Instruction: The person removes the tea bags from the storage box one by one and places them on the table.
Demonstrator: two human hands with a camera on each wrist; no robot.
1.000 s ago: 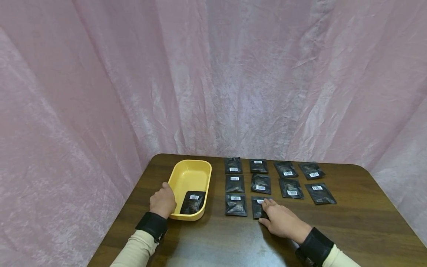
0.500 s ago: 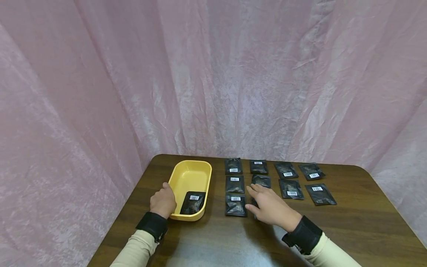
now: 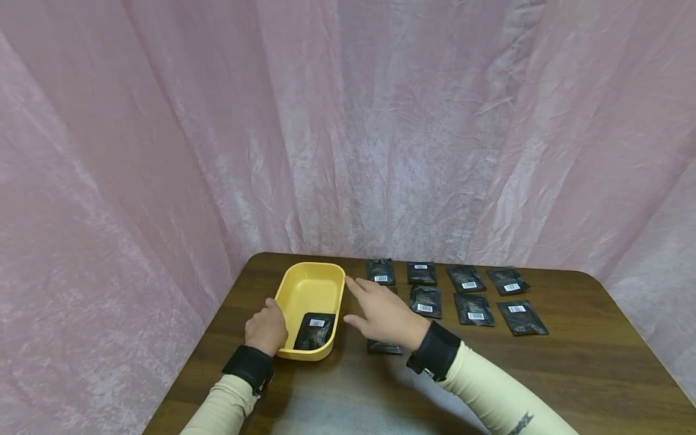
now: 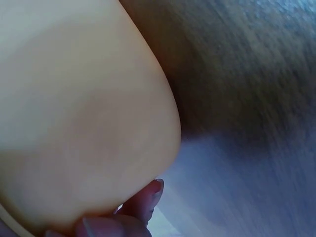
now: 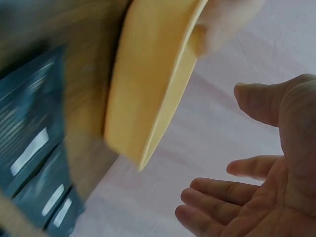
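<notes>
My left hand (image 3: 266, 328) grips the near left rim of a yellow plastic tray (image 3: 281, 284). In the left wrist view, fingertips (image 4: 148, 195) show at the edge of the tray (image 4: 98, 123). One or more black sachets (image 3: 314, 331) with a white barcode label lie in the tray's near end. My right hand (image 3: 383, 311) hovers just right of the tray, fingers extended. The right wrist view shows its palm (image 5: 266, 207) with nothing held. Beneath it, two sachets of the left column are partly covered, one of them this near sachet (image 3: 384, 348).
More black sachets lie in rows to the right, among them a middle sachet (image 3: 426, 301), a back sachet (image 3: 465, 278) and a far right sachet (image 3: 522, 318). The brown wooden table (image 3: 587, 362) meets a pink curtain (image 3: 380, 133) behind.
My right hand has lifted off a near-row sachet and moved left to beside the tray. That sachet's spot is now hidden by the right wrist. The left hand and tray have stayed put.
</notes>
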